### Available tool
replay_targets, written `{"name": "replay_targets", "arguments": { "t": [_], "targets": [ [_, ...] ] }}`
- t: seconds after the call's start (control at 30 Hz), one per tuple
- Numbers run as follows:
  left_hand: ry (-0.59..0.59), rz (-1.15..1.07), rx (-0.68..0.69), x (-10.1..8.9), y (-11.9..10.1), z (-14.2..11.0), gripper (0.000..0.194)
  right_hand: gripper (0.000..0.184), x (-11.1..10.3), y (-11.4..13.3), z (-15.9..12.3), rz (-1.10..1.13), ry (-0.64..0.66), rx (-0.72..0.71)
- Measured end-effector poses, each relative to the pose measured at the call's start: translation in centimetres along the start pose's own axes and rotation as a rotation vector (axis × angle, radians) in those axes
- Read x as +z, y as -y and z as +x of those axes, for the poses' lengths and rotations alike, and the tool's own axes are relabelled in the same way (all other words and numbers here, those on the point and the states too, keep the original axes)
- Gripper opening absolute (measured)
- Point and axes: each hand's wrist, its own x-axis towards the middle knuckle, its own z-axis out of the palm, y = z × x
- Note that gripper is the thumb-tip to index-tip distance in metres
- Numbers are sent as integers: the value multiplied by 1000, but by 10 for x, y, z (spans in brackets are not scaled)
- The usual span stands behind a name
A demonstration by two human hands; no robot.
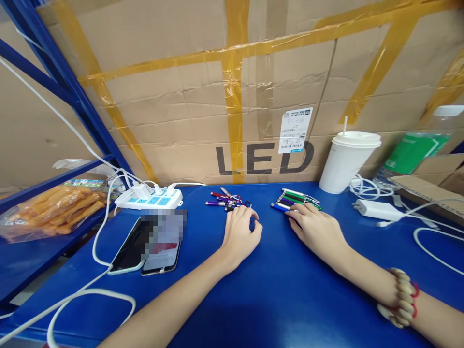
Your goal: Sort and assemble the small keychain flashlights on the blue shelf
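My left hand [241,232] rests on the blue table with its fingers bent forward and the thumb held apart. Its fingertips are at a dark piece beside a loose heap of small pen-shaped metal sticks [216,203], red and purple, some with rings. To the right, my right hand [314,229] lies over the near ends of a second group of pen-shaped sticks [290,197], blue, purple, green and silver, roughly side by side. Its fingers are loosely stretched and touch the sticks; some fingertips are hidden. I see no stick lifted in either hand.
Two phones [163,258] lie left, below a white power strip [170,197] with plugged cables. A white lidded cup [346,162] with a straw, a charger [379,210] and a green-labelled bottle [415,152] stand right. A taped cardboard box [181,116] walls the back.
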Motion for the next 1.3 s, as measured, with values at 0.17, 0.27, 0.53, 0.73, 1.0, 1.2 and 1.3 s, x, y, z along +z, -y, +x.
{"name": "replay_targets", "arguments": {
  "t": [0.17, 0.27, 0.53, 0.73, 1.0, 1.2, 1.3],
  "targets": [
    [-33, 110, 51, -1, 0, 1, 10, 29, -4, 13, -6, -30, 47, -50],
    [-45, 188, 69, 1, 0, 1, 11, 32, -6, 21, -13, -45, 30, -29],
    [-64, 290, 58, 10, 0, -1, 24, 31, -3, 25, -15, -100, -3, -22],
    [-75, 332, -15, 10, -2, -2, 33, 27, -26, 41, -15, 272, -21, -357],
    [145, 159, 337, 6, 2, 0, 35, 25, -54, 51, -23, 573, 93, -578],
    [9, 62, 181, 7, 2, 1, 17, 28, -55, 51, -23, 662, 94, -705],
    [78, 67, 248, 7, 1, 1, 20, 28, -53, 49, -22, 661, 41, -686]
  ]
}}
